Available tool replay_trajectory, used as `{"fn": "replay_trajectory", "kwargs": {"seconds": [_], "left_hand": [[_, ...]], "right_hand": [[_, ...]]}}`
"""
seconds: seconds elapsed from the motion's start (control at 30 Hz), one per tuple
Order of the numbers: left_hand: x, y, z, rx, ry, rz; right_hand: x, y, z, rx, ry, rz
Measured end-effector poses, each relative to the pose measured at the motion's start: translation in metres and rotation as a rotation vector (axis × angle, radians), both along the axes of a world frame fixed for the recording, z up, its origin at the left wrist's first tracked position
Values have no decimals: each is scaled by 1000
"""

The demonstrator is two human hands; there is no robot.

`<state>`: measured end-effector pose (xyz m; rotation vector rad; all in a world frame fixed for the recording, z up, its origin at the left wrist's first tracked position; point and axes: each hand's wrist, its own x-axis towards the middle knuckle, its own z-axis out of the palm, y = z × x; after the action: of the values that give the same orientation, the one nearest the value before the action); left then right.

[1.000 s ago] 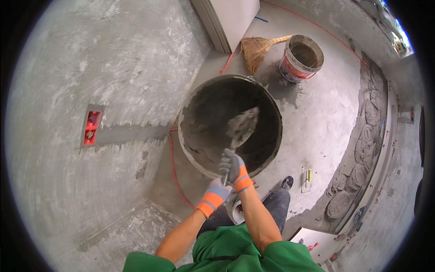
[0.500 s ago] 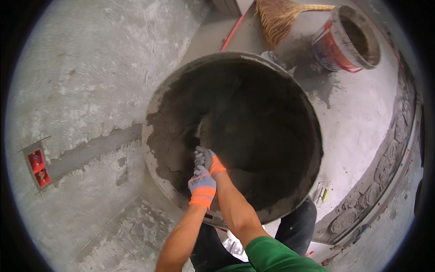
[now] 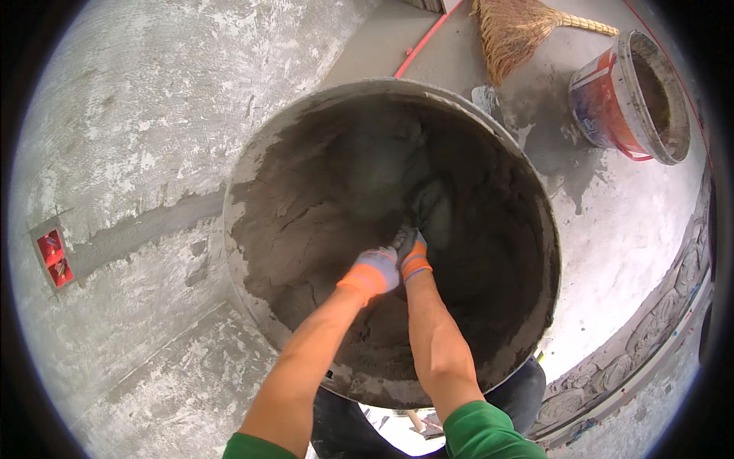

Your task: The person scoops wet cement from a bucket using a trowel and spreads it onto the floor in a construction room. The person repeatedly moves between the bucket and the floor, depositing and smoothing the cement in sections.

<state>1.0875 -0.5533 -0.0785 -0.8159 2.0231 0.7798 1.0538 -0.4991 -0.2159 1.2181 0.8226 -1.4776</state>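
Note:
My left hand (image 3: pixel 378 269) and my right hand (image 3: pixel 414 253), both in grey gloves with orange cuffs, are held close together over the middle of a large round tub (image 3: pixel 246 306). Their fingers are curled tightly, one hand beside the other. What they grip is hidden by the gloves and the dark. Just beyond them a paler, rounded shape shows in the grey mortar (image 3: pixel 306 229); I cannot tell whether it is a tool or a lump. Wet mortar covers the tub's bottom and clings to its inner wall.
A straw broom (image 3: pixel 516 34) lies beyond the tub. Right of it stands a mortar-smeared bucket (image 3: pixel 612 99) with a red handle. At left rises a rough wall (image 3: pixel 153 115) with red socket boxes (image 3: pixel 55 258). Mortar heaps (image 3: pixel 634 344) line the right side.
Both hands have moved rightward and slightly away from me, toward the tub's middle. The mortar surface looks shifted, and the view has moved a little.

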Motion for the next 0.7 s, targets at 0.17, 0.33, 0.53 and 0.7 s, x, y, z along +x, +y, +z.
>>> {"fn": "replay_trajectory", "kwargs": {"seconds": [0.17, 0.33, 0.53, 0.7], "left_hand": [[-11, 40, 23, 111, -45, 172], [1, 72, 55, 70, 79, 215], [22, 95, 105, 170, 181, 328], [51, 134, 192, 125, 280, 497]], "right_hand": [[-8, 49, 12, 82, 64, 33], [-10, 83, 51, 229, 305, 362], [-11, 96, 132, 305, 180, 163], [17, 126, 218, 222, 520, 417]]}}
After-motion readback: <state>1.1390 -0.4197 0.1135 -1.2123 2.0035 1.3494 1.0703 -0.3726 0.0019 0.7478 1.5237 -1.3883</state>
